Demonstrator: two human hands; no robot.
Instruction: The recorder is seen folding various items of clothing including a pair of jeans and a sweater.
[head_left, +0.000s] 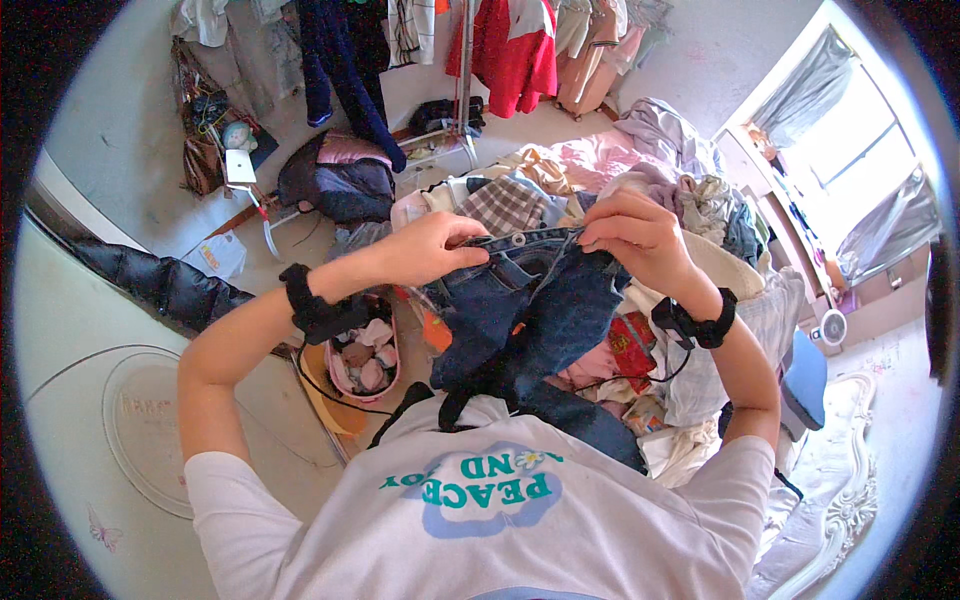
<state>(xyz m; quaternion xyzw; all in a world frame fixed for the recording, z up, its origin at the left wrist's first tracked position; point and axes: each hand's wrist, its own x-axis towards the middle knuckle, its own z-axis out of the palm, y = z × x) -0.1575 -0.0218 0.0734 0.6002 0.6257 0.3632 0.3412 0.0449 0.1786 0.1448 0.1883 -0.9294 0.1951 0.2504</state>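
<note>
A pair of dark blue jeans [575, 315] hangs in front of me, held up by the waistband. My left hand [435, 247] pinches one end of the waistband between thumb and fingers. At the other end, my right hand [637, 235] grips the waistband the same way. A metal button shows at the middle of the band, between the two hands. The legs drop down toward my lap, and their lower ends are partly hidden by my shirt. Behind the jeans lies a brown checked cloth [508, 205], part of a large clothes heap.
Piled clothes [690, 150] spread behind and right of the jeans. A pink-rimmed basket [362, 362] of small garments stands below my left forearm. A black puffer jacket [150, 280] lies at left. Clothes, including a red jacket [510, 55], hang from a metal rack [466, 80] at the back.
</note>
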